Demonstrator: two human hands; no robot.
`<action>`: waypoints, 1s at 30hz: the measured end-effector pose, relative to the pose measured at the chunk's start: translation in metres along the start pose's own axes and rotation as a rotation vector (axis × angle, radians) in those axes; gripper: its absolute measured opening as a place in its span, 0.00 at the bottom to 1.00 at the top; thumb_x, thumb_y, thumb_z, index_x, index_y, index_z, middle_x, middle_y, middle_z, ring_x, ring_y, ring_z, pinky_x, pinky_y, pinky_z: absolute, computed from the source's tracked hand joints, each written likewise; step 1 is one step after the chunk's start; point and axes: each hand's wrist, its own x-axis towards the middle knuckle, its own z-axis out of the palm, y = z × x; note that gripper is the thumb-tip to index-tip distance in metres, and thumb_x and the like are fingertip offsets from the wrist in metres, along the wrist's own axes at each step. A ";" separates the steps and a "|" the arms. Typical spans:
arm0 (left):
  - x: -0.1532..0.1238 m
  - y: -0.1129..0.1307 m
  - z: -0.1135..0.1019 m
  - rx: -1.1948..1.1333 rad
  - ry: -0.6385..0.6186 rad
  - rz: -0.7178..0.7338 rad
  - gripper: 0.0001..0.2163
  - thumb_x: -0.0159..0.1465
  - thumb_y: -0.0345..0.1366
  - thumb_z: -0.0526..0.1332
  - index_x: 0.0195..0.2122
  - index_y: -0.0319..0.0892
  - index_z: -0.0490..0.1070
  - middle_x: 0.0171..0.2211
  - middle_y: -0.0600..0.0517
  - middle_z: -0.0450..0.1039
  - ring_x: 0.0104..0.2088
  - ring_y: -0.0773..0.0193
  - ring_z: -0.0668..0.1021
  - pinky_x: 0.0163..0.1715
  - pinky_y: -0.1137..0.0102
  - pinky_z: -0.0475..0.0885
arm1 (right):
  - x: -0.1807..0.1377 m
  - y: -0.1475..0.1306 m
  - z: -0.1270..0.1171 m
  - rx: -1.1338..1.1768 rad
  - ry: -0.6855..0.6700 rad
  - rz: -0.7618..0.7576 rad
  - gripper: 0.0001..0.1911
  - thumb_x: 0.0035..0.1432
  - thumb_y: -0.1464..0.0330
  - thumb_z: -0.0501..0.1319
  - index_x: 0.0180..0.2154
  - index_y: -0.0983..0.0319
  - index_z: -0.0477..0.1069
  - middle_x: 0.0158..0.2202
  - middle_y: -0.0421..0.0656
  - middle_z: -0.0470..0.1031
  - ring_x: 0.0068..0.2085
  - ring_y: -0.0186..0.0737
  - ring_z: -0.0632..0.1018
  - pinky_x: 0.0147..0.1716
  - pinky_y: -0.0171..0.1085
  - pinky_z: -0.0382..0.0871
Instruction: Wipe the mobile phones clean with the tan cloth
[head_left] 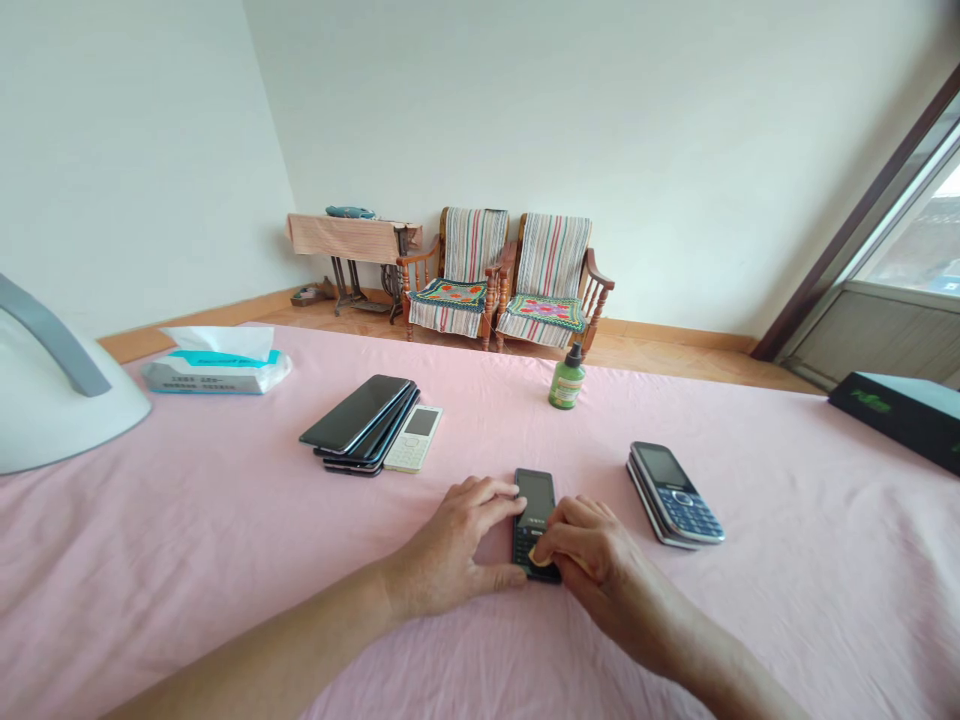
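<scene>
The left hand is spread, its fingertips on the upper left side of a black keypad phone and its thumb by the lower left corner, apparently steadying it. The right hand pinches a small pale yellow scrap between thumb and fingers, pressed against the keypad; whether it is cloth or sponge, I cannot tell. The phone lies flat, screen up, on the pink-covered counter, close to the near edge of the view.

Taking that phone as the clock's centre, a fanned stack of dark smartphones sits at ten o'clock, with a white keypad phone leaning at its right side. Between two and three o'clock lies a smaller pile topped by a blue keypad phone. A green pump bottle stands upright near twelve, and a tissue pack lies farther out at ten.

The work looks to be midway on this one phone: the scrap covers part of the keypad, and the screen is clear of it. Which pile is finished and which is left, nothing visible settles.
</scene>
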 end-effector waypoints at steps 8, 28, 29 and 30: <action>-0.001 0.000 0.001 -0.003 0.017 -0.001 0.27 0.55 0.47 0.67 0.54 0.45 0.66 0.55 0.45 0.65 0.56 0.51 0.65 0.56 0.55 0.59 | -0.001 -0.002 -0.002 -0.036 -0.005 -0.007 0.17 0.58 0.81 0.52 0.35 0.57 0.74 0.33 0.41 0.70 0.37 0.38 0.70 0.37 0.38 0.61; 0.000 0.000 0.000 -0.010 0.027 -0.004 0.27 0.55 0.48 0.67 0.54 0.46 0.67 0.54 0.45 0.66 0.55 0.50 0.66 0.55 0.55 0.60 | 0.001 -0.002 0.005 0.024 0.082 0.024 0.17 0.55 0.81 0.52 0.35 0.59 0.75 0.33 0.43 0.69 0.36 0.38 0.71 0.36 0.36 0.65; 0.000 0.000 0.001 -0.009 0.027 -0.005 0.27 0.55 0.48 0.67 0.54 0.46 0.67 0.54 0.45 0.66 0.55 0.50 0.66 0.55 0.55 0.60 | 0.000 -0.002 0.005 0.026 0.068 0.019 0.17 0.55 0.82 0.52 0.35 0.59 0.75 0.33 0.42 0.69 0.36 0.38 0.71 0.35 0.36 0.65; 0.000 0.000 0.001 -0.006 0.024 -0.008 0.27 0.55 0.48 0.67 0.54 0.45 0.67 0.54 0.45 0.66 0.55 0.50 0.66 0.55 0.55 0.60 | 0.000 -0.003 0.005 0.025 0.048 0.015 0.17 0.53 0.83 0.53 0.34 0.59 0.75 0.32 0.42 0.68 0.35 0.37 0.71 0.34 0.35 0.65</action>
